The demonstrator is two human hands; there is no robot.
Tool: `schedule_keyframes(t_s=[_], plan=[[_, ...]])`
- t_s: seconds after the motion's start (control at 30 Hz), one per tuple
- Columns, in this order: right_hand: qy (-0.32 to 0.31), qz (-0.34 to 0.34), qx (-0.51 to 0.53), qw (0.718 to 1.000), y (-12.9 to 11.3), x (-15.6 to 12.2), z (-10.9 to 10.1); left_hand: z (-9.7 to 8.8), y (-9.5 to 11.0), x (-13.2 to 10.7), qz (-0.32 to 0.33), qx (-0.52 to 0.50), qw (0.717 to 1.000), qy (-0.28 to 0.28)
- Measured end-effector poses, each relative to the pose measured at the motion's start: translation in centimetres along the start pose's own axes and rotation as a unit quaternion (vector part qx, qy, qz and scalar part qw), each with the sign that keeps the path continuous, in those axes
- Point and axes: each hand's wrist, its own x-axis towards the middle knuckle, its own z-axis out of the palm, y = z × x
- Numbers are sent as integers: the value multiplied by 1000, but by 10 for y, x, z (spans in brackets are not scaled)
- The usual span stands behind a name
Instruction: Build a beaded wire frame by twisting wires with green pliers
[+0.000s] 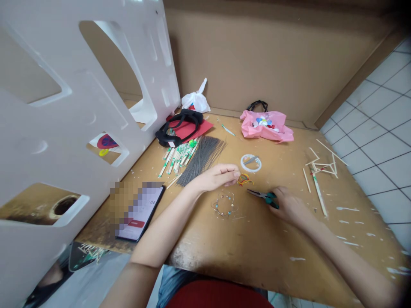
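My right hand [287, 204] is closed round the dark green handles of a pair of needle-nose pliers [261, 195], whose jaws point left over the table. My left hand [221, 176] is pinched, thumb against fingers; whatever sits between the fingertips is too small to make out. Just beside those fingertips lies a small bundle of yellow and red bands [245, 179]. Nearer to me, below the left hand, is a thin wire ring with small coloured beads [224, 205]. Behind the hands rests a translucent round lid or dish [251, 163] with short grey pieces in it.
Left of my hands lie grey wires [202, 160], paper-wrapped chopsticks [180, 156], a black headset-like strap [180, 128] and a phone [141, 214]. Further back are a white bag [195, 102] and a pink bag [267, 128]. A stick frame [324, 167] stands right; a white plastic panel [64, 128] borders the left.
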Motion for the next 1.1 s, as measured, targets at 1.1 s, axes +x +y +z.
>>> schedule_keyframes(t_s=[1.1], plan=[[-35, 103, 502, 858, -65, 38, -22, 23, -29, -25, -92, 433, 896, 42]])
